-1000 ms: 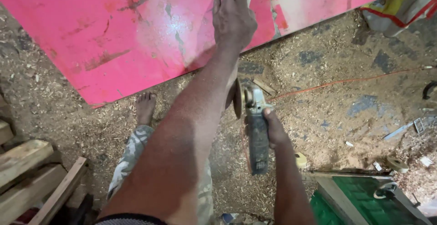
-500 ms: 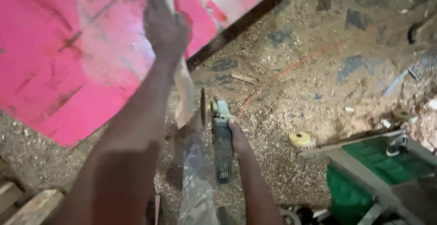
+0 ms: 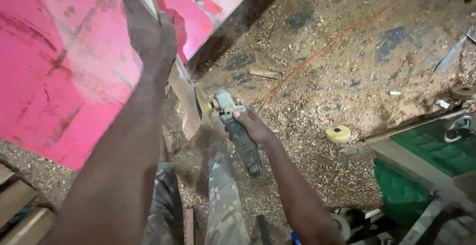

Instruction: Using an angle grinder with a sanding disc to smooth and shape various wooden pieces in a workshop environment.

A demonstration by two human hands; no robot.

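Left hand: closed around a narrow wooden piece, held upright and tilted, far left, in front of the pink board.
Right hand: wrapped around the dark body of an angle grinder, centre; its disc sits just beside the piece's lower end, contact unclear.
Floor: covered in sawdust; orange cable far right.
Yellow tape roll: right of the grinder, apart.
Green machine: near right.

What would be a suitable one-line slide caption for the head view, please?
Left hand steadies a wooden piece while right hand holds an angle grinder beside it.
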